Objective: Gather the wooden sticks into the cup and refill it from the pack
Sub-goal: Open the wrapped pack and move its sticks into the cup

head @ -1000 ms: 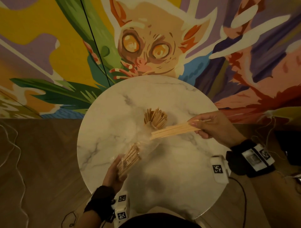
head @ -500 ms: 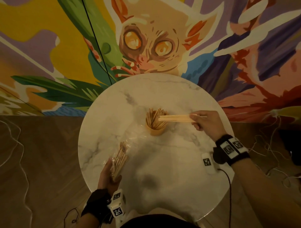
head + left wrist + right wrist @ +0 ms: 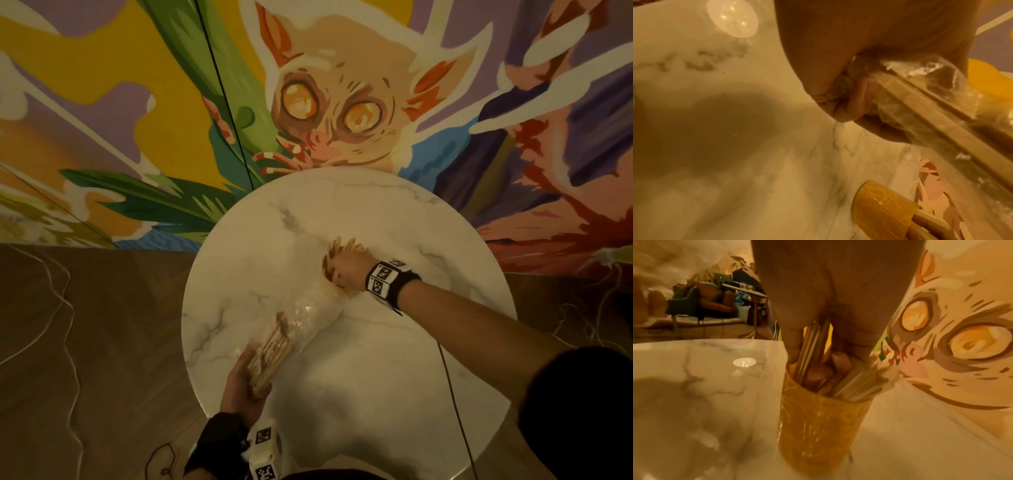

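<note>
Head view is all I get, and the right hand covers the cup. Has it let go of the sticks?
Observer: No. In the right wrist view the right hand pinches a few sticks standing in the cup.
Operator: Is the cup upright?
Observer: Yes, it stands on the table.
Operator: And the pack?
Observer: In the left wrist view the left hand grips the pack at one end, fingers curled round it.

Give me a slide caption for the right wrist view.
Right hand lowers wooden sticks into the amber cup.
</note>
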Action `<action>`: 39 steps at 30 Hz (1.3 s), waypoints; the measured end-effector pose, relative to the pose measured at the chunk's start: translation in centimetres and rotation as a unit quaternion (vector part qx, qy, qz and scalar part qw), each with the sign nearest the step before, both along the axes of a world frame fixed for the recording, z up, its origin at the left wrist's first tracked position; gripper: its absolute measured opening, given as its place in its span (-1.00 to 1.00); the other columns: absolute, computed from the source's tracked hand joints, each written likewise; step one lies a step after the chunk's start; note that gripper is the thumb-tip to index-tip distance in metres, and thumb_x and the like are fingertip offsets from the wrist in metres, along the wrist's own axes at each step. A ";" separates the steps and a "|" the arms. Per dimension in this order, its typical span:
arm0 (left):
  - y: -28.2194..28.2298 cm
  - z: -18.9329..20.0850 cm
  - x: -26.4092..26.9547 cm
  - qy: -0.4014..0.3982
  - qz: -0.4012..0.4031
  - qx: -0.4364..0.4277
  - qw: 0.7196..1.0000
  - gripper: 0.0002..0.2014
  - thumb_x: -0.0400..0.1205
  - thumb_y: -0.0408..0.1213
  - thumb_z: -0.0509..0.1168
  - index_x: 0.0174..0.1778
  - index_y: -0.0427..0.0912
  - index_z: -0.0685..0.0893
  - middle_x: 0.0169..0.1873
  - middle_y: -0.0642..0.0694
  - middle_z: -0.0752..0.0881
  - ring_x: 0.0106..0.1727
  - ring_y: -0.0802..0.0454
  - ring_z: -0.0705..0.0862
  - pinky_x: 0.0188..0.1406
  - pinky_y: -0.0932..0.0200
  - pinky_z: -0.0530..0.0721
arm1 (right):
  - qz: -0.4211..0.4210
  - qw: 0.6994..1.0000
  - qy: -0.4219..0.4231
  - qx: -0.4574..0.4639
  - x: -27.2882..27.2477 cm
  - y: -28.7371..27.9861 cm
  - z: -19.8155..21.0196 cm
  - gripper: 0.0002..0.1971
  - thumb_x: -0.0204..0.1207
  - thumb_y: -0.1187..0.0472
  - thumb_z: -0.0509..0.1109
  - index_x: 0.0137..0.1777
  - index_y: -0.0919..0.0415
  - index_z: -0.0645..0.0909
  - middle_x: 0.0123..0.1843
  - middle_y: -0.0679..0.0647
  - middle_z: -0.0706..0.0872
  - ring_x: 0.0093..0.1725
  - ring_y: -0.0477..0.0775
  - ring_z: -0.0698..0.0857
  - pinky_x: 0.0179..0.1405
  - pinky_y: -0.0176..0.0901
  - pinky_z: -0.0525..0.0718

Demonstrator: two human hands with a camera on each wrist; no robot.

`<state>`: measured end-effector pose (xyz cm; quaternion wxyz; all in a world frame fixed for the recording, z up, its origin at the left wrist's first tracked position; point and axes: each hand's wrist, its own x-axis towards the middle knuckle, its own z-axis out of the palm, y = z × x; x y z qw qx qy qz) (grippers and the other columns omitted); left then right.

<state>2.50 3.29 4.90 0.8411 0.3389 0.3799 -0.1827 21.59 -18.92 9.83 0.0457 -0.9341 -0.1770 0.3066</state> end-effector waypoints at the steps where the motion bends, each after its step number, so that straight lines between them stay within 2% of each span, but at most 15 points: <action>1: -0.1 0.2 0.0 -0.010 0.000 -0.009 1.000 -0.54 0.70 -0.09 0.12 -0.25 -0.26 0.84 -0.45 -0.18 0.79 -0.60 0.07 0.70 -0.81 0.35 0.49 | 0.012 1.000 -0.026 0.009 0.0 -0.3 0.4 -0.67 0.56 0.19 0.28 0.26 0.32 0.61 0.22 0.31 0.69 0.18 0.37 0.68 0.19 0.18 0.67; 4: -0.2 0.4 0.0 -0.027 -0.004 -0.009 1.000 -0.49 0.72 -0.12 0.10 -0.36 -0.22 0.87 -0.44 -0.17 0.79 -0.58 0.07 0.70 -0.77 0.36 0.52 | -0.007 0.995 -0.083 0.055 -0.7 -2.0 2.6 -0.52 0.51 0.08 0.39 0.40 0.20 0.49 0.29 0.18 0.53 0.20 0.24 0.61 0.13 0.09 0.66; 6: 0.1 0.0 0.2 -0.038 -0.013 -0.002 0.999 -0.55 0.73 -0.13 0.09 -0.20 -0.25 0.83 -0.42 -0.16 0.79 -0.58 0.09 0.70 -0.74 0.36 0.54 | -0.041 0.978 -0.162 0.120 -2.3 -3.3 4.4 -0.58 0.53 0.14 0.38 0.38 0.18 0.52 0.29 0.15 0.48 0.21 0.17 0.55 0.12 0.06 0.64; 9: 0.2 -0.3 0.7 -0.051 -0.051 0.035 0.997 -0.68 0.74 -0.11 0.09 0.02 -0.21 0.69 -0.31 -0.13 0.83 -0.45 0.10 0.76 -0.64 0.35 0.58 | -0.135 0.912 -0.196 0.334 -5.9 -4.5 6.6 -0.79 0.53 0.28 0.44 0.14 0.24 0.71 0.13 0.11 0.67 0.03 0.05 0.66 0.05 -0.20 0.63; 12: -0.1 -0.8 1.3 -0.070 -0.091 0.073 0.991 -0.71 0.59 -0.04 0.24 0.03 -0.17 0.70 -0.16 -0.16 0.81 -0.31 0.07 0.76 -0.52 0.29 0.60 | -0.257 0.824 0.028 0.504 -10.0 -4.6 7.3 -0.89 0.48 0.44 0.48 -0.02 0.39 0.78 -0.13 0.27 0.82 -0.21 0.08 0.80 -0.11 -0.16 0.76; 15: -0.9 -0.7 1.9 -0.091 -0.105 0.107 0.984 -0.70 0.41 -0.07 0.37 -0.05 -0.18 0.69 -0.22 -0.13 0.79 -0.33 0.06 0.77 -0.56 0.27 0.62 | -0.287 0.759 0.232 0.537 -12.9 -5.1 5.4 -0.81 0.51 0.51 0.41 0.09 0.58 0.69 -0.04 0.41 0.79 -0.15 0.14 0.84 -0.06 -0.13 0.81; 17: -1.5 -0.5 2.0 -0.106 -0.118 0.122 0.980 -0.64 0.32 -0.06 0.48 -0.08 -0.20 0.67 -0.30 -0.10 0.77 -0.38 0.06 0.76 -0.62 0.27 0.60 | -0.327 0.703 0.304 0.553 -14.4 -5.3 3.9 -0.77 0.53 0.52 0.37 0.15 0.65 0.60 0.03 0.44 0.76 -0.08 0.21 0.83 -0.02 -0.08 0.82; 19: -1.6 -0.6 1.9 -0.118 -0.124 0.127 0.977 -0.73 0.38 -0.14 0.46 -0.11 -0.19 0.65 -0.33 -0.10 0.73 -0.38 0.07 0.74 -0.58 0.25 0.61 | -0.378 0.669 0.314 0.558 -15.9 -5.3 2.8 -0.78 0.57 0.46 0.36 0.16 0.59 0.60 -0.03 0.41 0.76 -0.21 0.15 0.83 -0.19 -0.15 0.81; 23: -1.1 -1.3 1.4 -0.118 -0.124 0.171 0.970 -0.84 0.40 -0.21 0.50 -0.21 -0.17 0.70 -0.41 -0.10 0.65 -0.40 0.00 0.63 -0.56 0.25 0.49 | -0.403 0.687 0.290 0.530 -18.4 -4.5 3.1 -0.59 0.58 0.10 0.37 0.15 0.51 0.67 -0.25 0.36 0.78 -0.60 0.03 0.62 -0.68 -0.26 0.50; 27: -0.6 -2.1 0.7 -0.120 -0.134 0.211 0.961 -0.83 0.33 -0.12 0.56 -0.23 -0.07 0.84 -0.46 -0.09 0.68 -0.28 -0.05 0.48 -0.40 0.16 0.34 | -0.398 0.688 0.263 0.547 -18.5 -4.3 3.7 -0.41 0.68 -0.20 0.02 0.22 0.19 0.75 -0.37 0.53 0.65 -0.79 -0.03 0.34 -0.73 -0.34 0.34; 29: -0.6 -2.1 0.6 -0.125 -0.125 0.213 0.961 -0.72 0.24 -0.05 0.56 -0.19 -0.08 0.85 -0.45 -0.09 0.70 -0.22 -0.08 0.46 -0.32 0.11 0.34 | -0.383 0.691 0.260 0.555 -18.4 -4.3 3.6 -0.47 0.76 -0.11 -0.06 0.35 0.11 0.67 -0.35 0.64 0.60 -0.82 -0.04 0.27 -0.73 -0.36 0.31; 31: -0.7 -1.9 0.7 -0.138 -0.124 0.218 0.958 -0.72 0.22 -0.06 0.56 -0.21 -0.08 0.85 -0.46 -0.09 0.70 -0.21 -0.10 0.44 -0.32 0.10 0.33 | -0.365 0.681 0.267 0.575 -18.4 -4.3 3.3 -0.58 0.79 0.26 -0.06 0.49 0.12 0.53 -0.40 0.49 0.70 -0.83 -0.07 0.33 -0.76 -0.39 0.25; 33: -0.6 -1.7 0.7 -0.146 -0.125 0.218 0.957 -0.80 0.27 -0.16 0.58 -0.22 -0.07 0.85 -0.42 -0.14 0.69 -0.18 -0.14 0.43 -0.31 0.10 0.33 | -0.354 0.685 0.265 0.579 -18.4 -4.1 3.2 -0.44 0.66 0.55 -0.02 0.49 0.09 0.52 -0.45 0.28 0.77 -0.77 -0.06 0.51 -0.80 -0.39 0.23; 37: -0.3 -1.3 0.5 -0.154 -0.132 0.233 0.951 -0.69 0.20 -0.03 0.56 -0.21 -0.08 0.85 -0.34 -0.25 0.66 -0.20 -0.18 0.46 -0.35 0.07 0.35 | -0.338 0.786 0.139 0.498 -18.7 -3.0 2.8 -0.69 0.58 0.37 0.34 0.13 0.00 0.80 -0.31 0.29 0.82 -0.66 0.00 0.52 -0.73 -0.32 0.33; 39: -0.5 -1.0 0.5 -0.167 -0.140 0.242 0.945 -0.67 0.18 0.03 0.54 -0.24 -0.07 0.85 -0.40 -0.18 0.68 -0.30 -0.10 0.48 -0.43 0.13 0.33 | -0.382 0.764 0.123 0.506 -18.9 -2.4 2.3 -0.66 0.57 0.55 0.21 0.13 0.27 0.76 -0.35 0.00 0.80 -0.65 -0.11 0.50 -0.70 -0.34 0.38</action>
